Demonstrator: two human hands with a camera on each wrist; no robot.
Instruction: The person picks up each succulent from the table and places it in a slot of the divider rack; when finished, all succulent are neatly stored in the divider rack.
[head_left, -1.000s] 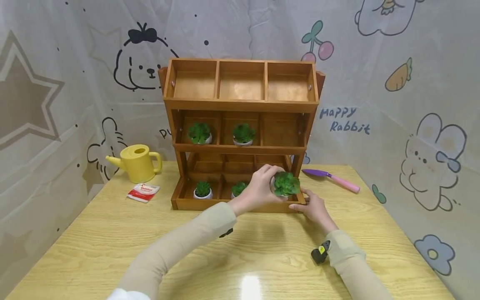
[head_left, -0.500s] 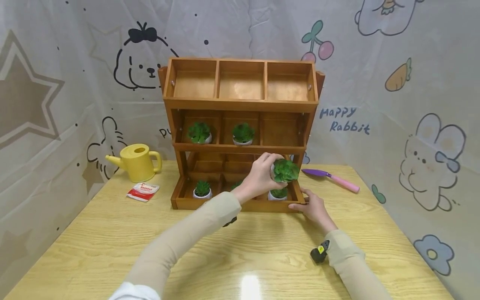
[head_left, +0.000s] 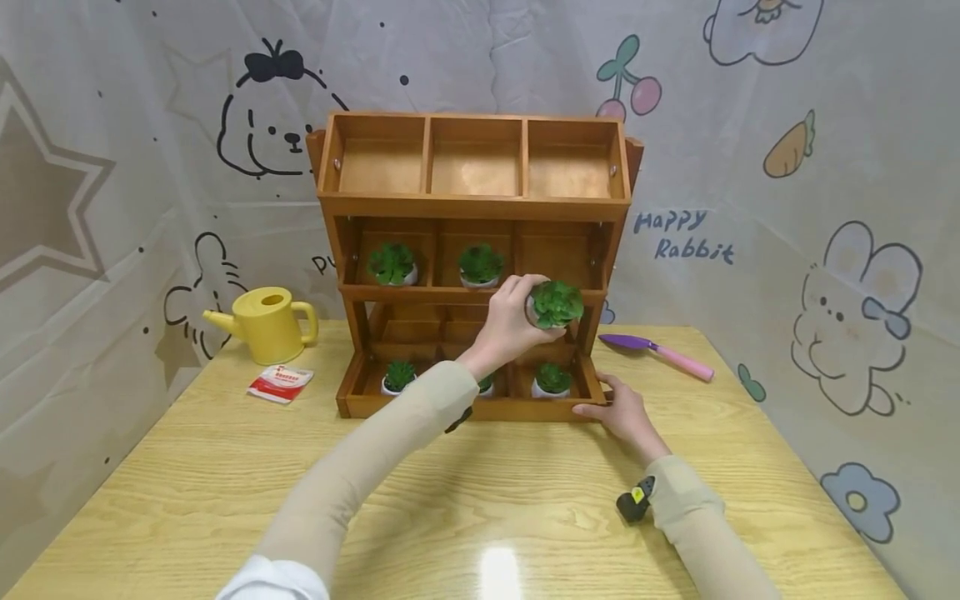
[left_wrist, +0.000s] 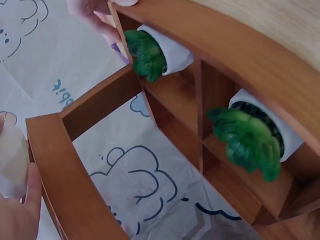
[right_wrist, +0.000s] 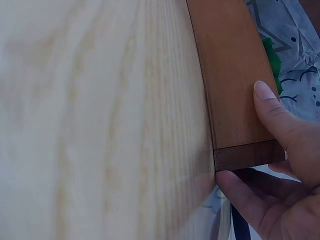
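Observation:
My left hand holds a potted succulent with green leaves, in front of the middle tier's right compartment. In the left wrist view the succulent's white pot is partly cut off, with fingers against its side. My right hand grips the bottom right corner of the brown wooden shelf; the right wrist view shows the thumb on its front board. Small potted succulents stand in the bottom tier, at left, at right and in the middle, the middle one mostly behind my left arm.
Two more succulents sit in the middle tier, one left and one centre. A yellow watering can and a red-and-white packet lie left of the shelf. Right of it is a purple trowel with a pink handle.
My left hand has raised the potted succulent from the bottom tier's level to the middle tier's, uncovering the bottom right succulent. My right hand stays at the shelf corner. The head view has shifted slightly.

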